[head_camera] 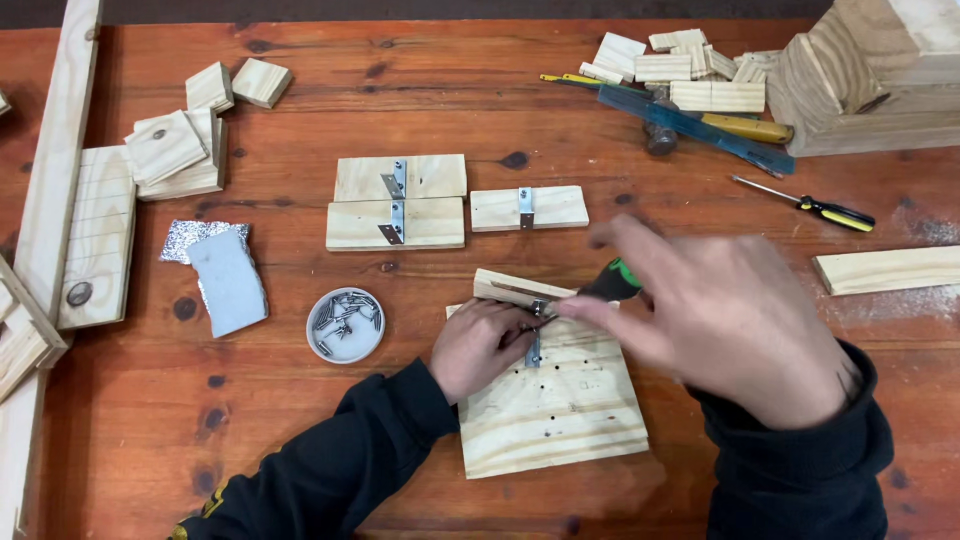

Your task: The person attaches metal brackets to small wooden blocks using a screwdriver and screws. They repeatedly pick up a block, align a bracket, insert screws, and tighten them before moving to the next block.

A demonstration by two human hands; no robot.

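A: What's in hand, just below the middle of the frame?

B: A small metal bracket [535, 335] lying against a wooden strip [515, 290] on a drilled pine board [555, 410]. The left hand [485, 345] has its fingers curled down, pinning bracket and strip. The right hand [715, 325] is closed around a green-handled screwdriver [612, 282], tip at the bracket.

A: How far along does it look?

B: I'd judge partway. Three finished blocks with brackets [400, 205] lie above centre; this one seems not yet fastened. A dish of screws [345, 325] sits to the left, and loose wood pieces [180, 150] wait upper left.

A: Room to move?

B: Bare table [300, 420] on the left of the board. Upper right is crowded: a yellow-handled screwdriver [805, 205], a blue ruler [700, 130], and stacked wood [870, 80].
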